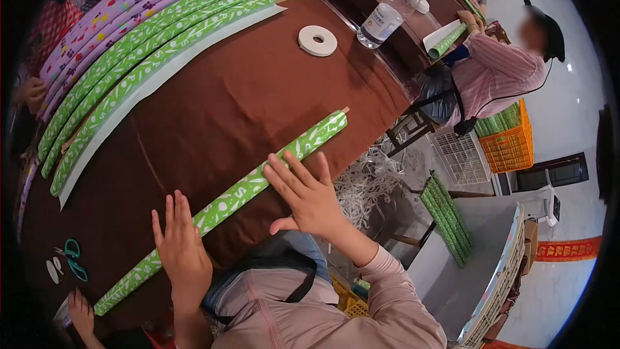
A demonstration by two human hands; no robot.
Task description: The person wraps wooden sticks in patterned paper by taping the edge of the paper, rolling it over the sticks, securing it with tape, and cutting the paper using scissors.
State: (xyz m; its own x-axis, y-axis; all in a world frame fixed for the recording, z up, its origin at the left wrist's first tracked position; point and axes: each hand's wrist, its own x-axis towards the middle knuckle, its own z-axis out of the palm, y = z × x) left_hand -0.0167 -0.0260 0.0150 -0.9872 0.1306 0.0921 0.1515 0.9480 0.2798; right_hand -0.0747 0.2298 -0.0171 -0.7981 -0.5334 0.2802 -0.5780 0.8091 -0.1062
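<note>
A long, thin roll of green paper with white printed shapes (pixel 227 204) lies slantwise across the brown-covered table, a wooden tip showing at its far right end. My left hand (pixel 181 249) rests against the roll left of its middle, fingers stretched out. Further up the roll, my right hand (pixel 306 198) lies with spread fingers touching it. Neither hand is closed around the roll. Near its lower left end is another person's hand (pixel 81 313), close to teal-handled scissors (pixel 76 262).
Green and purple patterned rolls (pixel 148 68) lie at the upper left, with other people's hands beside them. A white tape roll (pixel 318 41) and a plastic bottle (pixel 390 17) stand beyond. At right, a seated person in stripes (pixel 497 68) works near an orange crate (pixel 510 142).
</note>
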